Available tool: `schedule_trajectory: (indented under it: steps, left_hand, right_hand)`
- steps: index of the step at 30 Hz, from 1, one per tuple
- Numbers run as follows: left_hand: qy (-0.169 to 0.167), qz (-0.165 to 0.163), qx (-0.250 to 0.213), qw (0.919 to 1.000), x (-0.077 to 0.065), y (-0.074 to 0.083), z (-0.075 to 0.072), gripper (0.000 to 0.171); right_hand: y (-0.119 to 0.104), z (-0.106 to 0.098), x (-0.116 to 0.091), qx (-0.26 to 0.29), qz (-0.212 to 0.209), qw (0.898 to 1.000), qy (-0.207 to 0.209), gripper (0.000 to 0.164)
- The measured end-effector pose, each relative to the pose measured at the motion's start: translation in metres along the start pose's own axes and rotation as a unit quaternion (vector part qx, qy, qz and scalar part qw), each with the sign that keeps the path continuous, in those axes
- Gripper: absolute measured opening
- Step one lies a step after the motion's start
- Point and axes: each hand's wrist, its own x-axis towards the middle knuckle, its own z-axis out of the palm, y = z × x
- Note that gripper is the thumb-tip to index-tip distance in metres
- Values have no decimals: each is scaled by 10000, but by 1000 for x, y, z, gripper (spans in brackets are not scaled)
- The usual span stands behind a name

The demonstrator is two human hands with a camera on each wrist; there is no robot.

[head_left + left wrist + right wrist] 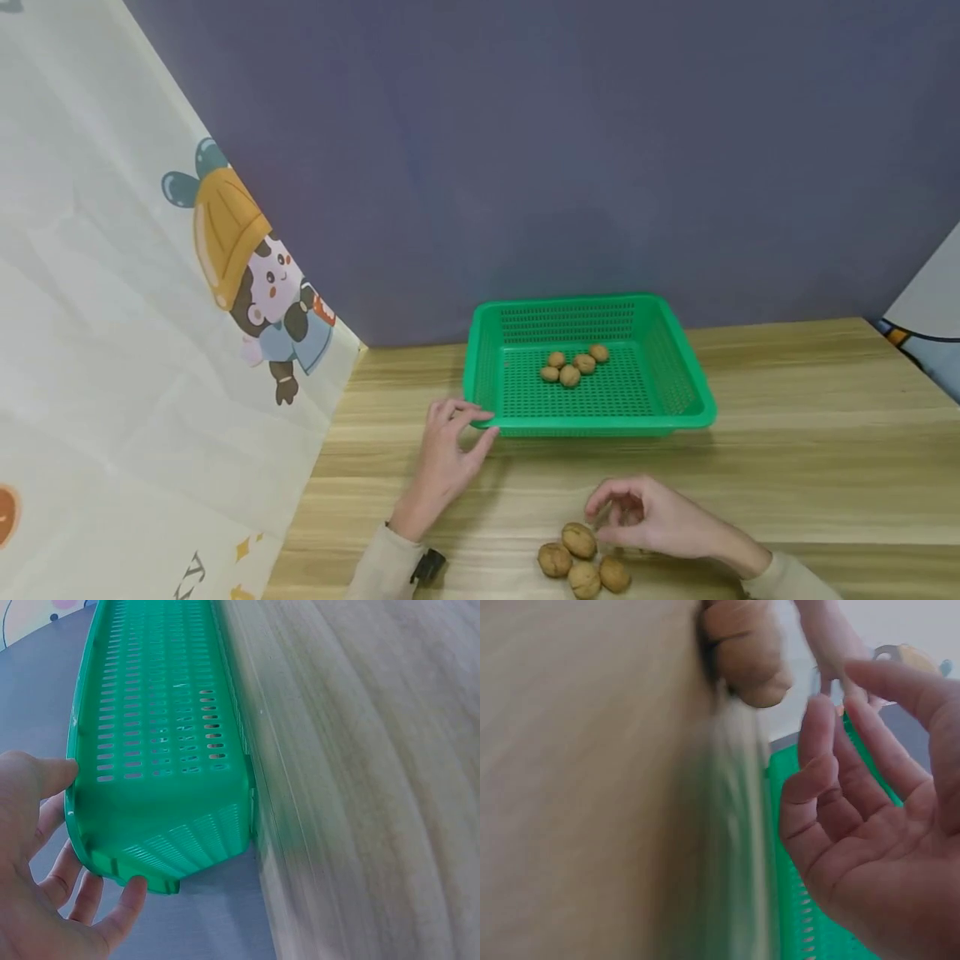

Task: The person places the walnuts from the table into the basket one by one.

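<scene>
A green perforated plastic basket stands on the table, with several walnuts on its floor. At the basket's near left corner, my left hand holds the rim between thumb and fingers. In the left wrist view, the thumb and fingertips bend about that corner of the basket. Several more walnuts lie in a cluster on the table in front of the basket. Right beside the cluster is my right hand, its fingers loosely bent around a gap. The right wrist view shows the palm with nothing in it.
The wooden table extends to both sides of the basket. A dark blue-grey panel rises behind it. On the left is a pale sheet with a cartoon figure. Part of a patterned item shows at the right edge.
</scene>
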Motion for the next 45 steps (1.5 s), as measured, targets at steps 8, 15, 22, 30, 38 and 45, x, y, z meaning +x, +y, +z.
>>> schedule_trajectory:
  steps: [8,15,22,30,38,45]
  left_hand:
    - [20,-37,-15,10000,1,0,-1,17]
    - [-27,-33,-8,10000,2,1,-2,18]
    - [12,21,-30,10000,3,1,1,17]
    - [5,22,-88,10000,1,-1,2,17]
    - [-37,-108,-72,9999,1,0,0,17]
    - [-70,-97,-64,9999,2,0,-2,19]
  right_hand:
    - [12,1,-13,200,277,9983,-471,18]
    - [12,0,-16,235,254,9960,-827,27]
    - [12,1,-20,67,360,9961,-806,28]
    - [11,5,-21,-133,256,9966,-768,20]
    - [1,-2,-20,-91,184,9970,-752,18]
    - [-33,-28,-18,-401,125,9975,-562,21]
